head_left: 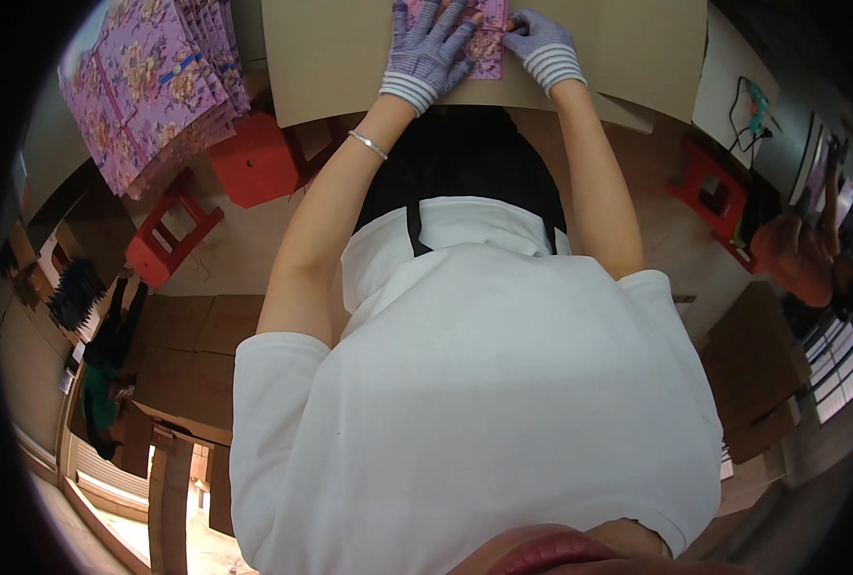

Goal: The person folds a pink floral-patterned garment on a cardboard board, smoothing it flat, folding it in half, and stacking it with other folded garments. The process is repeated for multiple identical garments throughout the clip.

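A flat pink piece with a floral pattern (487,65) lies on the tan board at the top of the view, its far part cut off by the picture's edge. My left hand (431,48), in a grey-lilac knit glove with a white striped cuff, rests flat over its left side, fingers spread. At the right edge of the piece is my right hand (544,46), gloved alike, with fingers curled and tips pressed together beside a thin darker pink strip. Whatever is between those fingertips is too small to tell.
Several pink-purple floral pieces (144,81) lie stacked at the left, overhanging the edge. Red plastic stools (254,161) stand below the tan board (331,67). On the right, a teal glue gun (757,105) with a black cord lies on the surface. Cardboard boxes (192,374) and other people are around.
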The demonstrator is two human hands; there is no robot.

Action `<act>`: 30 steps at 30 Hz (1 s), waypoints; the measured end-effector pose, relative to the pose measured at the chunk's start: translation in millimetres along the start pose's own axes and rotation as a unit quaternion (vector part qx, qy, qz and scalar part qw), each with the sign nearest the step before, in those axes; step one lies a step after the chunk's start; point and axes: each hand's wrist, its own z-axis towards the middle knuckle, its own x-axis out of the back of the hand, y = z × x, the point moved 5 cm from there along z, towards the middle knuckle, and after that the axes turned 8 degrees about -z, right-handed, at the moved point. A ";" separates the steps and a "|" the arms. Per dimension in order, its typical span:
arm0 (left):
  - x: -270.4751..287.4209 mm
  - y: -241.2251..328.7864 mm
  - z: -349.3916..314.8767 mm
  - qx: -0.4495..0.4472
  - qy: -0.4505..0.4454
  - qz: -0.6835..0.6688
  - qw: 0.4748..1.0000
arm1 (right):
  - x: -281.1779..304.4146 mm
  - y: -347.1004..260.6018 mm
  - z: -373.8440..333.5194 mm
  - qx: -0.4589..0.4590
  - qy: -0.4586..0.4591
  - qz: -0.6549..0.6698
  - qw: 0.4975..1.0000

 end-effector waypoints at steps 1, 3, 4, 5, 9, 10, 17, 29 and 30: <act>-0.7 -0.3 -0.1 -0.001 -0.001 0.001 1.000 | 0.7 -1.8 -0.7 -0.001 0.010 0.013 1.000; -1.8 -1.3 -1.3 -0.002 -0.003 0.005 1.000 | 2.3 -9.1 -4.5 -0.002 0.029 0.038 0.999; -2.4 -1.3 -1.7 -0.004 -0.001 0.008 1.000 | 3.3 -10.4 -4.9 -0.005 0.028 0.037 0.999; -2.4 -1.2 -2.0 -0.005 0.001 0.012 1.000 | 3.7 -10.9 -5.0 -0.009 0.027 0.037 0.999; -2.1 -0.6 -2.0 -0.003 -0.001 0.021 1.000 | 5.1 -12.5 -6.0 -0.016 0.024 0.050 0.998; -1.9 -0.6 -2.0 -0.001 -0.005 0.021 1.000 | 5.1 -12.8 -6.0 -0.020 0.022 0.049 0.998; -2.0 -1.0 -1.3 -0.001 -0.009 0.018 1.000 | 6.9 -15.5 -5.5 -0.013 0.022 0.027 0.999; -8.4 -4.5 -2.9 -0.002 -0.016 0.020 1.000 | 8.2 -20.3 -3.9 -0.026 0.024 -0.017 0.999; -9.0 -4.8 -2.6 -0.001 -0.017 0.022 1.000 | 7.8 -19.9 -3.2 -0.026 0.027 -0.029 0.999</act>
